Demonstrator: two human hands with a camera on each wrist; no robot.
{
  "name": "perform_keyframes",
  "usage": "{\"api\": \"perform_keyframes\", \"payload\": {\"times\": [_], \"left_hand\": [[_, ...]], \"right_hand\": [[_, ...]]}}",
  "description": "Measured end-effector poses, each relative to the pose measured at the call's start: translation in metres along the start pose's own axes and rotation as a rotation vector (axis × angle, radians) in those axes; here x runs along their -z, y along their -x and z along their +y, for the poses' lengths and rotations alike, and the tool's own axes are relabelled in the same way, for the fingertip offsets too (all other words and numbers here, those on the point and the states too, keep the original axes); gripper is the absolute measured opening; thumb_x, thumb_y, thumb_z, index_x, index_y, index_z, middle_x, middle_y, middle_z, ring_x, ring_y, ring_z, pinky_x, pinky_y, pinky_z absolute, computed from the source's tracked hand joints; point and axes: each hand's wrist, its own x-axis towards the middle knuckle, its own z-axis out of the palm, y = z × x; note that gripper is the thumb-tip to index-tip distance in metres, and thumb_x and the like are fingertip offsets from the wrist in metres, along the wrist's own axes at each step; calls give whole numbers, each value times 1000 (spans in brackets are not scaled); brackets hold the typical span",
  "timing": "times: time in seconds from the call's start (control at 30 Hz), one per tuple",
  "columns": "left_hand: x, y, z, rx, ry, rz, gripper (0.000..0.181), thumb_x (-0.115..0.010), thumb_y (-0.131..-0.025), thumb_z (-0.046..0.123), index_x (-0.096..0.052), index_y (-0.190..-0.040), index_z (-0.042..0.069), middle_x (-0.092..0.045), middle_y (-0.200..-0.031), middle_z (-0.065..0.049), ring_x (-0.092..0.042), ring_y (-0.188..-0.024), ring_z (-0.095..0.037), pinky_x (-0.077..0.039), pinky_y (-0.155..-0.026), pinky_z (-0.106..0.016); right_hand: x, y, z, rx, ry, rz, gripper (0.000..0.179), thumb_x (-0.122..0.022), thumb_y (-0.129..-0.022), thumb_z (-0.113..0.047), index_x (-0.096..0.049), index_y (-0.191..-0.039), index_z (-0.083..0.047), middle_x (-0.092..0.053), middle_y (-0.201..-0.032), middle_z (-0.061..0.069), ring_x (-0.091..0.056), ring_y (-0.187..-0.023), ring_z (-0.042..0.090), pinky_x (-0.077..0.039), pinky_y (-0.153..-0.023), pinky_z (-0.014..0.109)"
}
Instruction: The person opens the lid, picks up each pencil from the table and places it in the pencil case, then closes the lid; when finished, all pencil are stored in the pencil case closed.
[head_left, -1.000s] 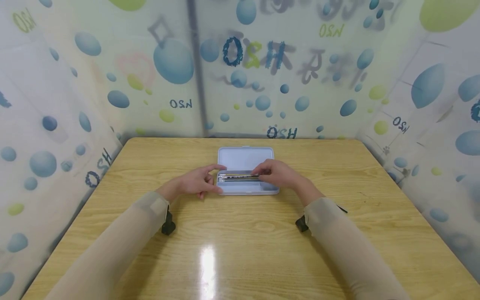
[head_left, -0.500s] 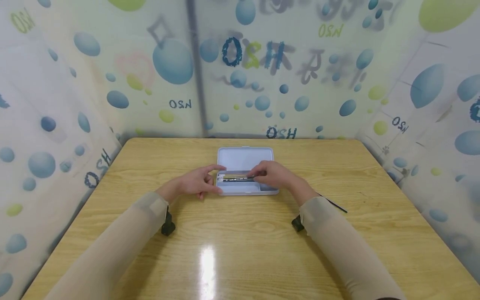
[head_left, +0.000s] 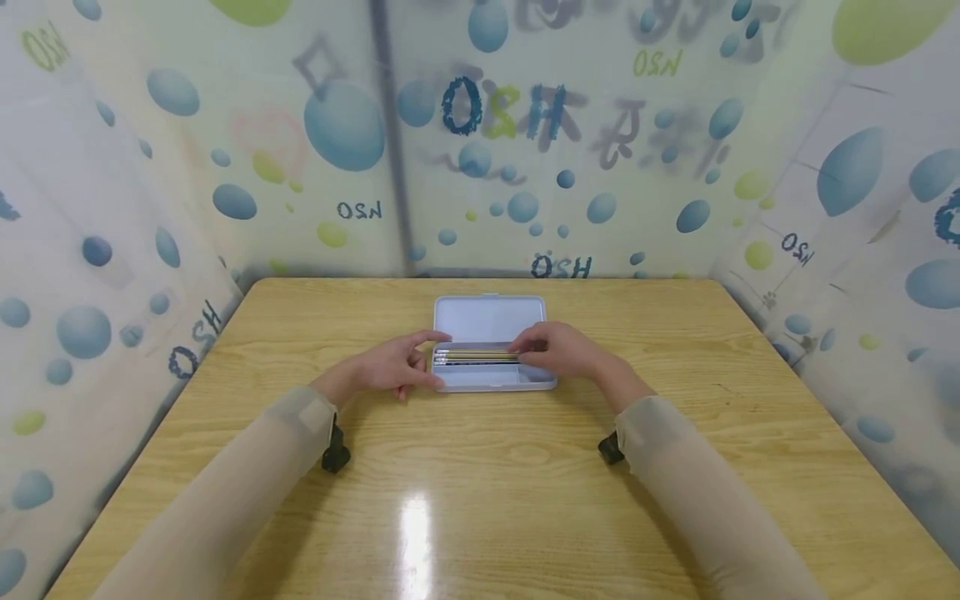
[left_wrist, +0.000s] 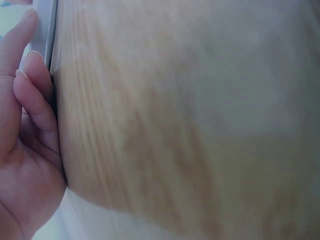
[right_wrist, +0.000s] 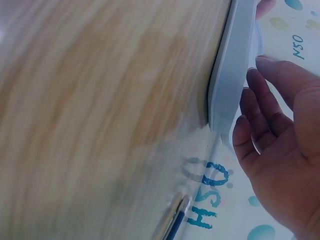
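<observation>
A white pencil case (head_left: 489, 385) lies with its lid raised at the back of the table. Several pencils (head_left: 474, 357), yellow and dark ones with pale ends to the left, lie along its long back compartment. My left hand (head_left: 390, 363) holds the case's left end, index finger at the back corner and thumb at the front corner. My right hand (head_left: 564, 348) reaches over the right part, pinching at the pencils' right ends between thumb and index finger. Its fingertips are partly hidden by the case wall in the right wrist view.
The case's front compartment (head_left: 476, 377) and small right compartment hold no pencils that show. A dark blue stick-like thing (right_wrist: 175, 226) lies on the table below the right wrist. Patterned curtains (head_left: 480, 167) enclose the wooden table (head_left: 480, 467) at the back and sides.
My right hand drew slightly left, then back right. The pencils shifted: the black patterned one on top moved forward and a yellow one now shows. The dark stick on the table is hidden behind the sleeve.
</observation>
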Motion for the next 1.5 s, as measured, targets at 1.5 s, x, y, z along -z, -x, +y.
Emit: {"api": "perform_keyframes", "payload": {"times": [1.5], "left_hand": [[-1, 2, 1, -21, -22, 6, 89, -85, -99, 30, -33, -171, 26, -59, -74, 0, -54, -50, -13, -50, -54, -26]], "right_hand": [[62, 132, 96, -70, -54, 10, 18, -78, -104, -22, -80, -120, -13, -77, -120, 5, -68, -106, 18, -57, -87, 30]]}}
